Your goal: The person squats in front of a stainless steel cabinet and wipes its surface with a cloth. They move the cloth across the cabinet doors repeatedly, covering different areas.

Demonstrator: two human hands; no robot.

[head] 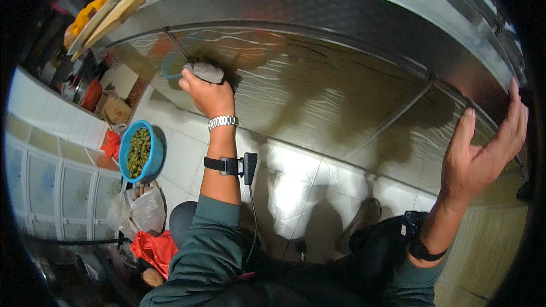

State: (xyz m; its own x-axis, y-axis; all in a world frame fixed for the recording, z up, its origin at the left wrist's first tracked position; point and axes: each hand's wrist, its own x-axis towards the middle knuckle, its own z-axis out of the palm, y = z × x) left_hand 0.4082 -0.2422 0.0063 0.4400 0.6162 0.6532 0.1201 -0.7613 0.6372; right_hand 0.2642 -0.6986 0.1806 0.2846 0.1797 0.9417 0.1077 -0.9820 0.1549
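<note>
My left hand (212, 94) grips a folded grey cloth (206, 72) against a glossy cabinet door (294, 89) with a wavy line pattern, close to the metal strip at its left. A steel watch and a black strap with a small device are on that arm. Further right, my right hand (482, 149) is raised with thumb and fingers apart, its fingertips by the metal edge (503, 64) of the counter. It holds nothing that shows. Whether those fingertips touch the metal cannot be told.
On the tiled floor at the left stand a blue basin (158, 153) of green pods, a white plastic bag (143, 211) and a red bag (155, 251). Cutting boards (123, 15) lean at the upper left. Behind the basin is a low shelf with cardboard boxes (114, 110).
</note>
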